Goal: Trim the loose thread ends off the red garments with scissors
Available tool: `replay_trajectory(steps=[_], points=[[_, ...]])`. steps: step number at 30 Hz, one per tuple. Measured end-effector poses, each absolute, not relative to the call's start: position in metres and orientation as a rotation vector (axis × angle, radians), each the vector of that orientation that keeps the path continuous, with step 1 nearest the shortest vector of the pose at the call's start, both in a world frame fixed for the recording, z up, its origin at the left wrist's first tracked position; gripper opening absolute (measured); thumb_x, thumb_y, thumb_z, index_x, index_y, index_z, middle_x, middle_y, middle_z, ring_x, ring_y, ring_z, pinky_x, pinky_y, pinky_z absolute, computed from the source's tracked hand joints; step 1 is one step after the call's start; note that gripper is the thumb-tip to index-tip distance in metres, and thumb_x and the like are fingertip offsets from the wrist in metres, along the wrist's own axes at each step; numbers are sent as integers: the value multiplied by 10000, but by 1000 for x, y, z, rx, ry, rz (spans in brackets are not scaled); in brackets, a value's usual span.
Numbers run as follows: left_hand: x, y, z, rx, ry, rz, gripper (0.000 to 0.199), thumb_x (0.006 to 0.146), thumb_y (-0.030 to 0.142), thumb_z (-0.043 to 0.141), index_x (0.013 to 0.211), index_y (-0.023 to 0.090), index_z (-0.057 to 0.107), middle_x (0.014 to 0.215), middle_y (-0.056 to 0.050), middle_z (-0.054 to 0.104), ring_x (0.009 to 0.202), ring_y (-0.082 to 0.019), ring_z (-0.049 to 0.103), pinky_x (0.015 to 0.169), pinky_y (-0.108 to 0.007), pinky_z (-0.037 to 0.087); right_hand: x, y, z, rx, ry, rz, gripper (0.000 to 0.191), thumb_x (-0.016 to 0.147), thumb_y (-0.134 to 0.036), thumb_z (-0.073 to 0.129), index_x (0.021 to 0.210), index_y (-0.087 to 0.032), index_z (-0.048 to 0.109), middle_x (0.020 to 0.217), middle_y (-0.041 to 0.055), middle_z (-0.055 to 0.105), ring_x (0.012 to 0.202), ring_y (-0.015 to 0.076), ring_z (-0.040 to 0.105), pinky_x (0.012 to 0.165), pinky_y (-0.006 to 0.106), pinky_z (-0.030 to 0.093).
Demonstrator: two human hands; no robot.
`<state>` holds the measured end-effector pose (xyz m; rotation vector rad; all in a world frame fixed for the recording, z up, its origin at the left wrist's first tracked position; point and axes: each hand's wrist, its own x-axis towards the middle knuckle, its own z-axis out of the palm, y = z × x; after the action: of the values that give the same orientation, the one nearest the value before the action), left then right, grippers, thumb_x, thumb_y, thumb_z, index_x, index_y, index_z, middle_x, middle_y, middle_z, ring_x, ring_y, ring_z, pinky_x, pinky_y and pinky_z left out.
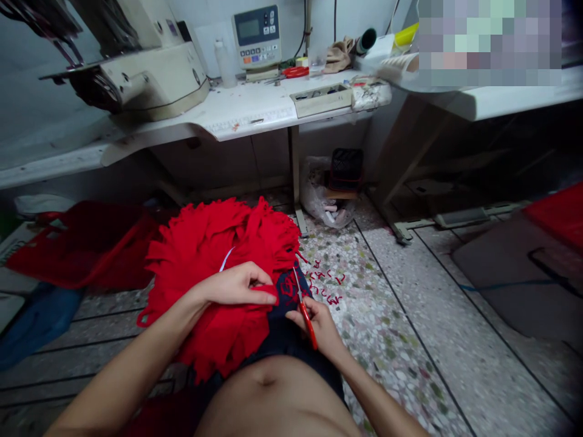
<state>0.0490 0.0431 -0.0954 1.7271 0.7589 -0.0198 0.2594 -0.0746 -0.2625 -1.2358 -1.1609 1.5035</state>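
Note:
A big heap of red fabric pieces (204,237) lies across my lap, over dark trousers. My left hand (239,284) rests on the heap and pinches the edge of one red piece between thumb and fingers. In my right hand (321,321) is a pair of red-handled scissors (307,321), its blades pointing up and away from me, just right of the heap. Whether the blades are apart cannot be made out. Red thread trimmings (288,285) cling to my trouser leg, close to the blades. A thin white strip (225,260) lies on the heap.
Ahead stands a white sewing table (255,112) with a sewing machine (136,79) and a control panel (257,39). More trimmings (334,299) litter the speckled floor. A red basket (86,243) sits left, a plastic bag (319,194) under the table, a grey bin (514,273) right.

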Motion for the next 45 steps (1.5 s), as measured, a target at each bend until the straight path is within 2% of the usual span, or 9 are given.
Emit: replay_trajectory(steps=[7, 12, 15, 22, 28, 34, 37, 40, 45], points=[[6, 30, -75, 1536, 661, -369, 430, 662, 382, 896, 1033, 185, 801, 645, 18, 616, 517, -88, 485, 474, -191, 351, 275, -68, -273, -1373, -1071, 1548, 542, 787, -647, 751, 671, -242, 410, 457, -99, 401, 357, 94, 408, 354, 204, 284], [15, 46, -77, 1740, 1096, 226, 308, 911, 419, 651, 1053, 153, 713, 772, -38, 675, 660, -148, 622, 609, -232, 471, 273, -54, -259, -1374, -1068, 1510, 523, 761, -637, 778, 681, -228, 462, 465, -80, 467, 368, 103, 448, 366, 207, 304], [26, 58, -95, 2093, 1359, 512, 222, 904, 327, 640, 1042, 158, 685, 872, -49, 654, 754, -164, 606, 689, -253, 459, 268, -53, -256, -1344, -1097, 1505, 534, 762, -636, 780, 675, -233, 441, 467, -85, 446, 376, 104, 444, 375, 211, 308], [32, 62, -123, 2185, 1381, 519, 98, 874, 253, 632, 835, 163, 639, 846, -33, 593, 736, -156, 567, 691, -255, 430, 266, -68, -270, -1376, -1134, 1537, 587, 775, -702, 731, 672, -247, 375, 496, -97, 378, 387, 90, 386, 371, 215, 309], [34, 64, -107, 1670, 1177, 563, 239, 831, 347, 724, 893, 132, 642, 789, -4, 610, 710, -124, 548, 657, -222, 418, 273, -71, -253, -1370, -1070, 1575, 560, 755, -682, 760, 684, -242, 421, 463, -88, 426, 371, 103, 420, 372, 218, 303], [50, 59, -86, 1606, 948, 519, 261, 811, 259, 724, 1032, 121, 716, 889, -42, 659, 783, -135, 571, 745, -246, 434, 275, -69, -241, -1380, -1043, 1572, 542, 757, -695, 747, 682, -233, 472, 436, -66, 472, 357, 113, 441, 375, 222, 299], [58, 57, -91, 1644, 944, 491, 222, 799, 329, 751, 872, 129, 686, 752, 14, 572, 682, -113, 495, 649, -224, 374, 273, -68, -242, -1409, -1039, 1560, 556, 749, -721, 732, 677, -240, 463, 425, -62, 466, 353, 122, 438, 373, 231, 304], [58, 55, -105, 1624, 1003, 462, 400, 758, 455, 790, 671, 147, 550, 632, 64, 413, 598, -90, 387, 578, -215, 297, 271, -73, -242, -1406, -1066, 1587, 572, 750, -732, 720, 669, -243, 436, 444, -66, 450, 358, 116, 422, 375, 232, 307], [53, 47, -121, 1490, 1032, 463, 448, 730, 531, 801, 682, 139, 590, 648, 48, 489, 614, -99, 429, 599, -212, 333, 275, -89, -239, -1294, -1250, 1606, 525, 847, -722, 627, 749, -229, 473, 591, -39, 503, 487, 133, 485, 461, 240, 396]])
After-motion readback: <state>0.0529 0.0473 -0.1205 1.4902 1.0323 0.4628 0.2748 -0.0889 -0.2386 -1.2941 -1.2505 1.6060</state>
